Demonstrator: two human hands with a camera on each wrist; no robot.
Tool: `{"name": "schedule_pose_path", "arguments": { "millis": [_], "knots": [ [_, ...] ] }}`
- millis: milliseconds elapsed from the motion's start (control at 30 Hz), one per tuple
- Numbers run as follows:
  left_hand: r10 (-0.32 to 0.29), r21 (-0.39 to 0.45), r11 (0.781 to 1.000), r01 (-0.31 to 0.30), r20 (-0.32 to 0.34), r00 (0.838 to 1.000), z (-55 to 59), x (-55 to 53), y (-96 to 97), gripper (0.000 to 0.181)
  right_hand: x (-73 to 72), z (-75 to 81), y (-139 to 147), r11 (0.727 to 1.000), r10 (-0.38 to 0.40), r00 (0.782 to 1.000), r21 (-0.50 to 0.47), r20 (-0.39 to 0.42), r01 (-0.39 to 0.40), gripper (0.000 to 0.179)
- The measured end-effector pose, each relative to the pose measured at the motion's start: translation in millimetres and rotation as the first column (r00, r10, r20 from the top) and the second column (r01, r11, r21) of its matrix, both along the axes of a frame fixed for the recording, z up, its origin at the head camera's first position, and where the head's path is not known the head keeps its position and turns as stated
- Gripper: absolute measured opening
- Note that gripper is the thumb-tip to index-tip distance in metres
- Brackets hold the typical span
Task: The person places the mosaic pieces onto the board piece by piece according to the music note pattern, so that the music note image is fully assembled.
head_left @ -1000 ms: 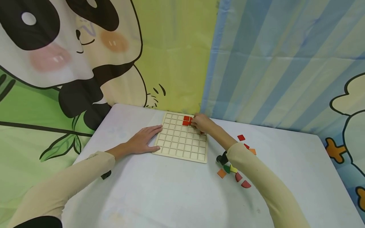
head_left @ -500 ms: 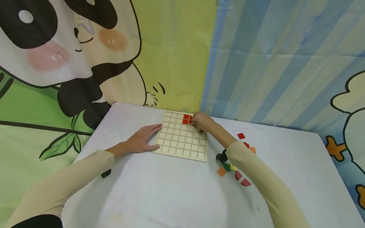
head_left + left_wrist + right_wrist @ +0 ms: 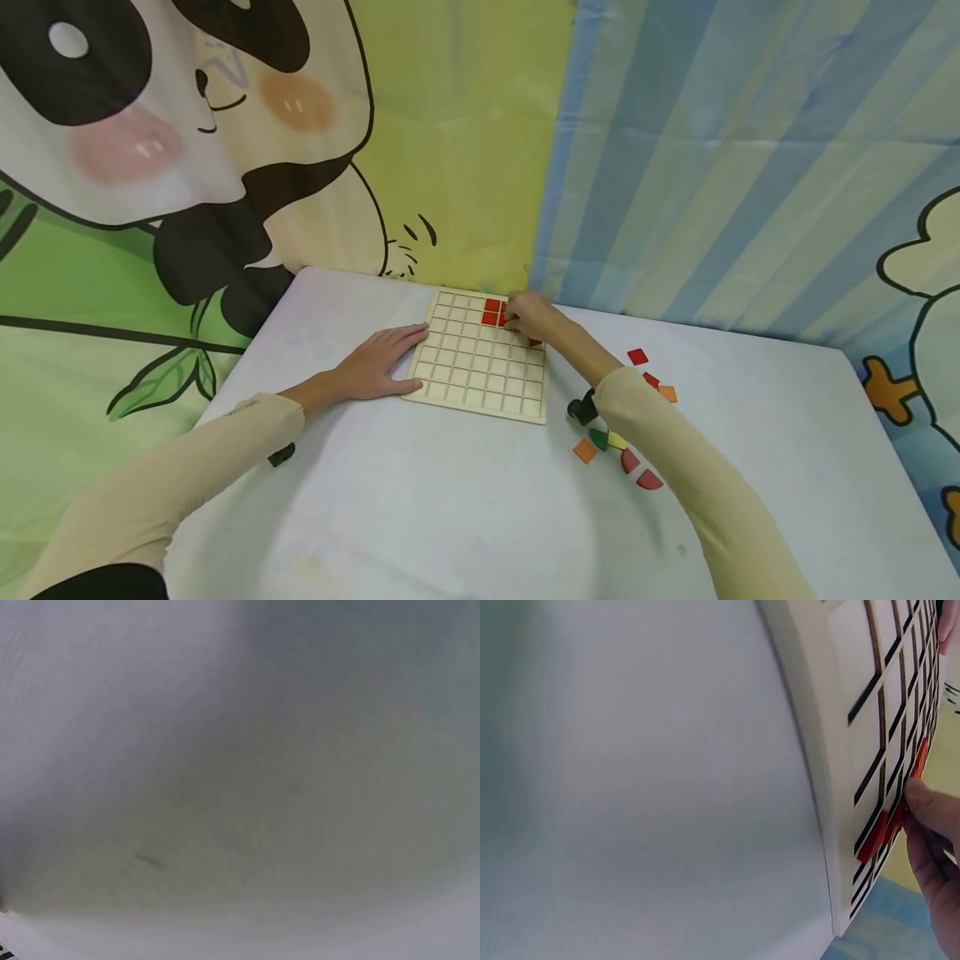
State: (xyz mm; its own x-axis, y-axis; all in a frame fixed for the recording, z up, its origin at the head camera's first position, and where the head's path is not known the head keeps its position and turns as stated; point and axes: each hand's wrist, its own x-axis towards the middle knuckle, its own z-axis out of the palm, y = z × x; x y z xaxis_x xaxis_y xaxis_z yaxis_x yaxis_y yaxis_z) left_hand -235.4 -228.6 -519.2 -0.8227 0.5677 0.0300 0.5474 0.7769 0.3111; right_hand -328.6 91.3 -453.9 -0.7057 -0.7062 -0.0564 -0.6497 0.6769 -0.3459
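Note:
A pale wooden grid board (image 3: 472, 367) lies on the white table near its back edge. My left hand (image 3: 375, 364) rests along the board's left edge, fingers straight and thumb spread. Over the board's top right part, my right hand (image 3: 534, 317) pinches a red tile (image 3: 898, 817) between thumb and fingers at the grid. Red square tiles (image 3: 491, 312) sit in cells just left of those fingers. Another red tile (image 3: 873, 838) stands out tilted from the grid near the right edge in the right wrist view. The hand hides part of the red group.
Right of the board lie loose pieces: black ones (image 3: 582, 408), a green one (image 3: 598, 439), an orange square (image 3: 584, 451), pink-red wedges (image 3: 649, 480) and a red tile (image 3: 637, 357). A black piece (image 3: 282, 454) lies by the left sleeve. A printed curtain (image 3: 465, 167) hangs behind the table.
Both hands keep nearly the same places, the right fingers still at the red tiles. The head view has shifted very slightly.

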Motion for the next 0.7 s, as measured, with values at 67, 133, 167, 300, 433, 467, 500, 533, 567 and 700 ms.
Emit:
{"name": "schedule_pose_path", "arguments": {
  "millis": [67, 133, 167, 300, 433, 467, 500, 533, 567, 700],
  "knots": [
    [0.000, 0.000, 1.000, 0.000, 0.003, 1.000, 2.1, -0.4, 0.8, 0.090, -0.2, 0.5, 2.3, 1.000, 0.009, 1.000, -0.011, -0.013, -0.009, 0.013],
    [0.003, -0.002, 1.000, -0.003, 0.008, 1.000, 3.0, -0.1, 1.3, 0.090, 1.2, 2.3, 4.2, 0.999, 0.027, 0.999, -0.019, -0.022, -0.027, 0.014],
    [0.003, 0.002, 1.000, -0.003, 0.013, 1.000, 3.1, 0.2, 1.5, 0.090, 1.9, 2.5, 5.1, 0.999, 0.033, 0.999, -0.016, -0.027, -0.034, 0.015],
    [0.006, 0.009, 1.000, -0.006, 0.020, 1.000, 1.2, 3.1, 3.5, 0.091, 4.4, 2.2, 9.7, 0.999, 0.040, 0.999, -0.006, -0.016, -0.040, 0.020],
    [0.001, 0.021, 1.000, -0.001, 0.022, 1.000, 0.5, 4.5, 5.6, 0.091, 8.3, 10.5, 20.8, 0.998, 0.000, 1.000, -0.059, 0.026, 0.002, 0.023],
    [-0.002, 0.024, 1.000, 0.001, 0.023, 1.000, 0.6, 4.4, 5.9, 0.091, 10.5, 15.9, 25.0, 0.996, -0.004, 1.000, -0.087, 0.018, 0.006, 0.023],
    [-0.005, 0.026, 1.000, 0.005, 0.021, 1.000, 0.5, 3.9, 5.9, 0.091, 13.5, 22.5, 30.0, 0.994, -0.006, 1.000, -0.113, 0.005, 0.007, 0.023],
    [-0.006, 0.024, 1.000, 0.005, 0.018, 1.000, 0.2, 3.4, 5.6, 0.090, 16.9, 29.3, 35.8, 0.990, -0.001, 1.000, -0.138, -0.015, -0.001, 0.022],
    [-0.006, 0.020, 1.000, 0.006, 0.012, 1.000, -0.1, 3.0, 5.0, 0.090, 21.4, 36.8, 42.2, 0.987, 0.008, 0.999, -0.158, -0.038, -0.014, 0.022],
    [0.001, -0.001, 1.000, -0.001, -0.008, 1.000, -0.9, 0.7, 1.5, 0.090, 40.3, 58.1, 75.0, 0.988, 0.022, 0.992, -0.147, -0.128, -0.041, 0.019]
  ]
}}
